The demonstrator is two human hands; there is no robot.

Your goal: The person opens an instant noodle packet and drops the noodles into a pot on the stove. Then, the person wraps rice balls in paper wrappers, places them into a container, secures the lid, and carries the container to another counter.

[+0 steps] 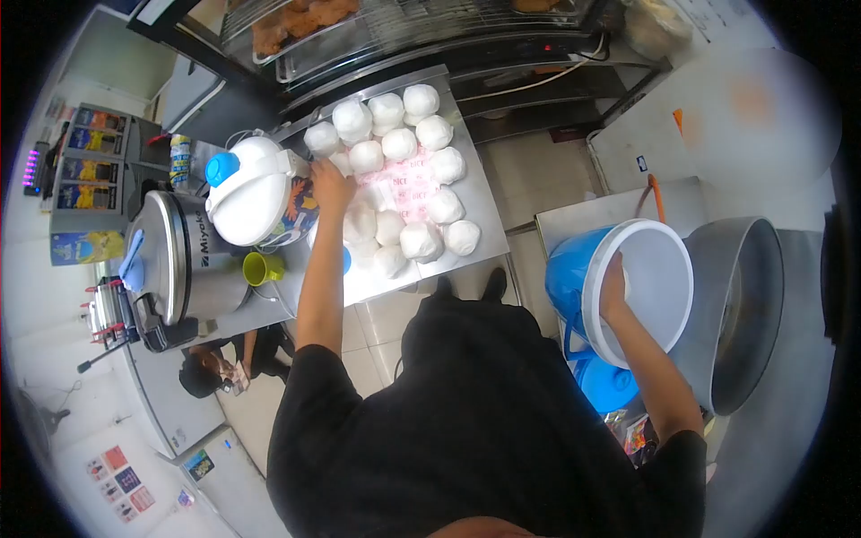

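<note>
White round bundles [421, 241], several of them, stand around a pink-and-white printed sheet [411, 193] on the metal table [480, 193]. My left hand [330, 186] reaches to the bundles at the table's left side, beside the white jug with a blue cap [256, 190]; its fingertips are partly hidden, and what they touch is unclear. On the right, my right hand [613, 289] is inside the blue bucket with a white inside [659, 269], next to something white [627, 280] that it seems to hold.
A large metal cooker [202, 260] and a green cup [262, 268] stand at the left. Right of the bucket is a big metal bowl [749, 314], with a blue lid [610, 384] below the bucket. Another person [235, 363] is at the lower left. A display case [386, 40] stands at the top.
</note>
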